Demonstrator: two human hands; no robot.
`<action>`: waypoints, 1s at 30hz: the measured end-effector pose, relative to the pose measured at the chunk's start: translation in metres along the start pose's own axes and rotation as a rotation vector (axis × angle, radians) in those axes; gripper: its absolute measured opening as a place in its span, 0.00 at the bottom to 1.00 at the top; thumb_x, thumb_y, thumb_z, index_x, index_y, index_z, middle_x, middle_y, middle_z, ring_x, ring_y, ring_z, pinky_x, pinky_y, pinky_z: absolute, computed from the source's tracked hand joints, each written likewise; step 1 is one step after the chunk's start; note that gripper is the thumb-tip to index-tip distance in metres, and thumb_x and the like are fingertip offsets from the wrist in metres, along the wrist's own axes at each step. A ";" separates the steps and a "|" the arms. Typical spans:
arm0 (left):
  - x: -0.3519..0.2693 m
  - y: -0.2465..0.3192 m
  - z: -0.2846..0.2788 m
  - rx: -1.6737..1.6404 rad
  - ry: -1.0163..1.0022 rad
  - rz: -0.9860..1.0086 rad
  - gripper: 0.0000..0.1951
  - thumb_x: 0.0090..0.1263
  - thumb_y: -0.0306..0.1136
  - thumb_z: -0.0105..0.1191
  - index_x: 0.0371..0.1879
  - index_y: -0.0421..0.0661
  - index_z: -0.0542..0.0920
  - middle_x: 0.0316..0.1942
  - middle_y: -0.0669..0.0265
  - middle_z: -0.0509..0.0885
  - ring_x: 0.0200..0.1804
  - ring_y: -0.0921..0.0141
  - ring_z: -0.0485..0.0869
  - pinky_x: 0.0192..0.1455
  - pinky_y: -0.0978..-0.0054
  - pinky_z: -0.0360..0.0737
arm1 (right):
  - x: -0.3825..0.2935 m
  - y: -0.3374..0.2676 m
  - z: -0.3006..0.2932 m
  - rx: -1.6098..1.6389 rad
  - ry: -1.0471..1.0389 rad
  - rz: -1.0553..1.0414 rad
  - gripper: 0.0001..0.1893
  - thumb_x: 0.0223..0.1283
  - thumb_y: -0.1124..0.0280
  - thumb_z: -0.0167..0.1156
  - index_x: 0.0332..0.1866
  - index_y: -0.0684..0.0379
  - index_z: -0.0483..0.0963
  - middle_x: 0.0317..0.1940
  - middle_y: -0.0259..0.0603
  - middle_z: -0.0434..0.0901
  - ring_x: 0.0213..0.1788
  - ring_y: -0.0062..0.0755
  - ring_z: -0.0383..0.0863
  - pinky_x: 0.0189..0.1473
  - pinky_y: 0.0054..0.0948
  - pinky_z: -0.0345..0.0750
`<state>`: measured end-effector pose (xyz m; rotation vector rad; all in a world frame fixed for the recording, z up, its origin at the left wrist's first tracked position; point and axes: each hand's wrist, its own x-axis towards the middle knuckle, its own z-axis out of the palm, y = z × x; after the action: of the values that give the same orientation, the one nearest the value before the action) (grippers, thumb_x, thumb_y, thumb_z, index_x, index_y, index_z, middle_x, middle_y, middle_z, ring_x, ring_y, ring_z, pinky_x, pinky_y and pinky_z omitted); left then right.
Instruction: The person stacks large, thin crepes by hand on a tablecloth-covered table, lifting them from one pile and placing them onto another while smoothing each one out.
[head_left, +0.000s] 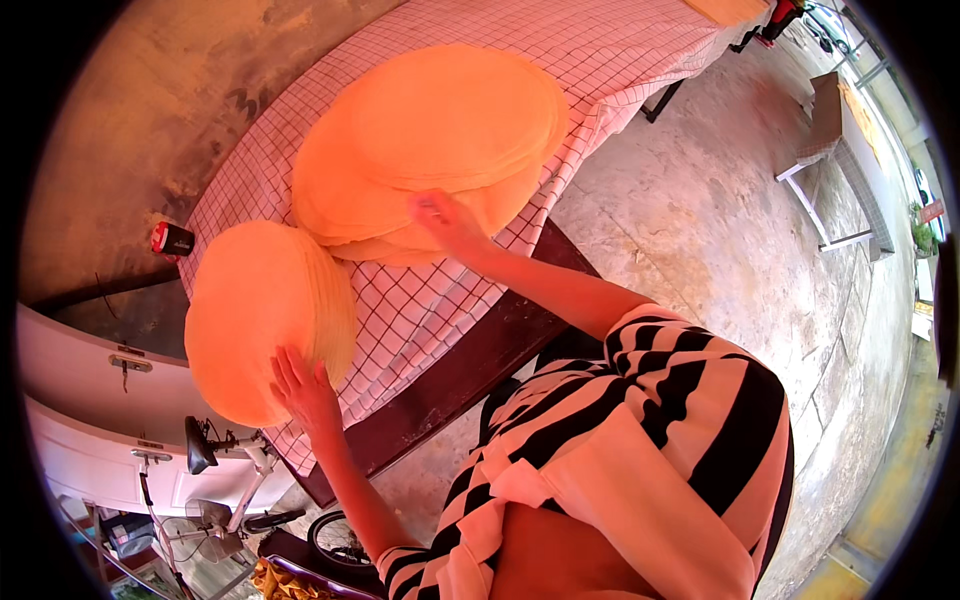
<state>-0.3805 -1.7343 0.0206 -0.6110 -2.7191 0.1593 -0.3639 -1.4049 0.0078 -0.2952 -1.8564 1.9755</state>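
Two piles of thin, round, orange-looking sheets lie on a checked cloth over a table. The tall, neat stack is on the left. My left hand lies on its near edge with the fingers spread, holding nothing. Beyond it, to the right, spreads a wider pile whose sheets overlap unevenly. My right hand is at the near side of this wider pile, its fingers partly curled and blurred. Whether a sheet is pinched between those fingers cannot be made out.
A dark red-and-black can stands at the table's far left corner by a stained wall. A bicycle and an electric fan are at lower left. Another table stands across the concrete floor.
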 end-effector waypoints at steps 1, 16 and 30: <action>-0.002 0.007 0.005 0.015 0.045 -0.008 0.29 0.64 0.39 0.50 0.63 0.44 0.58 0.64 0.55 0.59 0.66 0.56 0.57 0.62 0.48 0.58 | 0.010 0.010 -0.034 0.123 0.103 0.085 0.14 0.58 0.64 0.54 0.43 0.62 0.69 0.40 0.38 0.74 0.45 0.29 0.74 0.46 0.25 0.71; 0.084 0.251 -0.002 -0.160 0.322 0.065 0.15 0.63 0.31 0.51 0.47 0.39 0.72 0.58 0.49 0.66 0.61 0.52 0.64 0.58 0.51 0.63 | 0.096 0.064 -0.232 0.729 0.190 0.538 0.11 0.57 0.75 0.52 0.43 0.69 0.65 0.37 0.46 0.74 0.40 0.34 0.77 0.42 0.27 0.77; 0.221 0.369 0.051 -0.542 0.148 0.397 0.14 0.57 0.28 0.54 0.42 0.39 0.74 0.43 0.56 0.78 0.49 0.55 0.75 0.48 0.63 0.72 | 0.117 0.061 -0.237 0.662 0.079 0.500 0.08 0.56 0.76 0.54 0.40 0.63 0.65 0.37 0.42 0.75 0.37 0.32 0.79 0.36 0.27 0.77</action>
<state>-0.4401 -1.3080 -0.0258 -1.2539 -2.4592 -0.5236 -0.3769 -1.1423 -0.0594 -0.6582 -1.0429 2.7238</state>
